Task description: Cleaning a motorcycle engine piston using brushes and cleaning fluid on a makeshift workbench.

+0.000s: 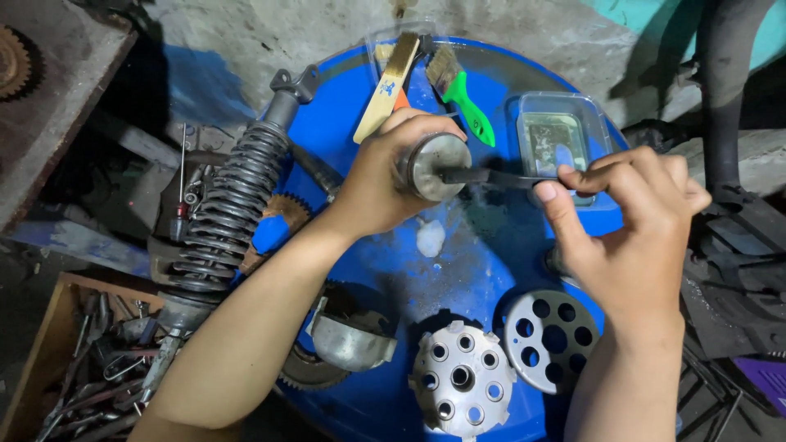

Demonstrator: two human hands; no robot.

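**Round metal part held over blue drum**

Blue drum lid as worktable, w/ coil shock absorber at left edge. Left hand closed around round metal part, above lid centre. Right hand pinching dark flat tool, tip touching part's face.

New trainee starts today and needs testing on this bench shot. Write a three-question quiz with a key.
1. True or false: the left hand grips a round metal part.
2. Which lies nearest the camera on the blue drum top? A) green-handled brush B) clear plastic tray C) holed clutch hub
3. Fill in: the right hand's fingers pinch a dark ____ tool set on the part's centre.

Key: 1 true; 2 C; 3 flat.
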